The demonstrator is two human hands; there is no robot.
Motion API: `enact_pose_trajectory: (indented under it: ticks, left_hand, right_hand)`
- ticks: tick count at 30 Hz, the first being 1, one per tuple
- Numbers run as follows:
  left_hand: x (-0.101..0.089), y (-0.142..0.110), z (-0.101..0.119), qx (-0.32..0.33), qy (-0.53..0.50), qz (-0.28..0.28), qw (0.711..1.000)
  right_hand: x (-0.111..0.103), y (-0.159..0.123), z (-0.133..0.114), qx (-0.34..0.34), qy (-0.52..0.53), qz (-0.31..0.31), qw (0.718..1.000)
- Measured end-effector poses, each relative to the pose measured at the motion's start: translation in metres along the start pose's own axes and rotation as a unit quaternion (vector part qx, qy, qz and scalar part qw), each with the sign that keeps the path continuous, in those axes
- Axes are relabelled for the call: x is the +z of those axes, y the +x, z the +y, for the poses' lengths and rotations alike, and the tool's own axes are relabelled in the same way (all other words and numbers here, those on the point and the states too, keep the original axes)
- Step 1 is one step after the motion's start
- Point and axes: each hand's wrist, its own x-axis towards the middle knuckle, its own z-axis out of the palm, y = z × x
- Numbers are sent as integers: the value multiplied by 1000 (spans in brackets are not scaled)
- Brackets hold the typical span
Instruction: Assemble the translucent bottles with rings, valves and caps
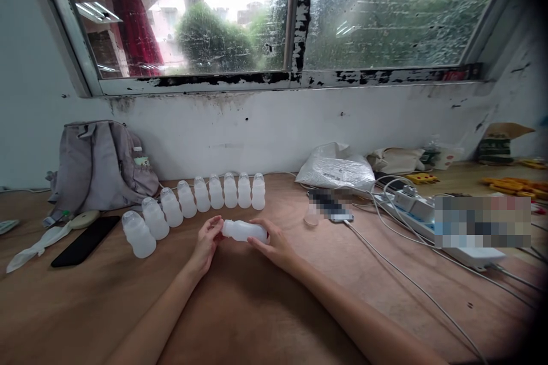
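Between my hands a translucent white baby bottle (pixel 245 231) lies sideways just above the table. My left hand (pixel 207 242) pinches its neck end at the left. Around its base end, my right hand (pixel 274 244) is closed, thumb in front and fingers behind. No clear cap shows on this bottle. Several similar bottles (pixel 172 208) with clear domed caps stand upright in a curved row behind and to the left of my hands. A clear round cap (pixel 311 218) lies on the table to the right, beside a phone (pixel 329 206).
On the left are a grey backpack (pixel 100 165) and a flat black object (pixel 85 241). A silvery plastic bag (pixel 336 166) rests against the wall. White cables run from a power strip (pixel 475 255) across the right side of the wooden table (pixel 265 319).
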Motion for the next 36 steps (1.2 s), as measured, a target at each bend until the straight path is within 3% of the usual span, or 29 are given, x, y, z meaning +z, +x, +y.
enact_pose_trajectory:
  ticks: [4, 9, 14, 20, 24, 26, 29, 31, 32, 34, 36]
  left_hand:
    - [-1, 2, 4, 10, -72, -30, 997]
    - [-2, 2, 1, -48, 12, 29, 998]
    - [0, 0, 2, -15, -16, -10, 1000]
    - [-1, 1, 0, -51, -1, 5, 999]
    - [0, 1, 3, -13, -32, -40, 999]
    - [1, 0, 5, -2, -44, -61, 997]
    - [2, -2, 6, 6, -46, -72, 996]
    - [3, -3, 7, 3, -45, -69, 997]
    - [3, -4, 6, -6, -42, -67, 997]
    - [4, -7, 6, -45, -34, -67, 996]
    - [6, -10, 5, -88, -25, -75, 993]
  right_hand:
    - [0, 0, 0, 4, -7, 20, 1000]
    - [0, 1, 2, 5, -9, 34, 999]
    - [0, 1, 3, 19, -2, 38, 999]
    - [1, 1, 0, 25, 9, 32, 999]
    - [0, 2, -4, 97, 78, 21, 992]
    - [0, 3, -5, 193, 166, -16, 967]
    - [2, 4, -6, 323, 327, -109, 881]
    - [5, 4, -5, 354, 392, -151, 836]
    - [6, 4, -5, 354, 402, -152, 831]
    - [8, 2, -6, 327, 373, -118, 860]
    - [10, -1, -8, 264, 283, -67, 920]
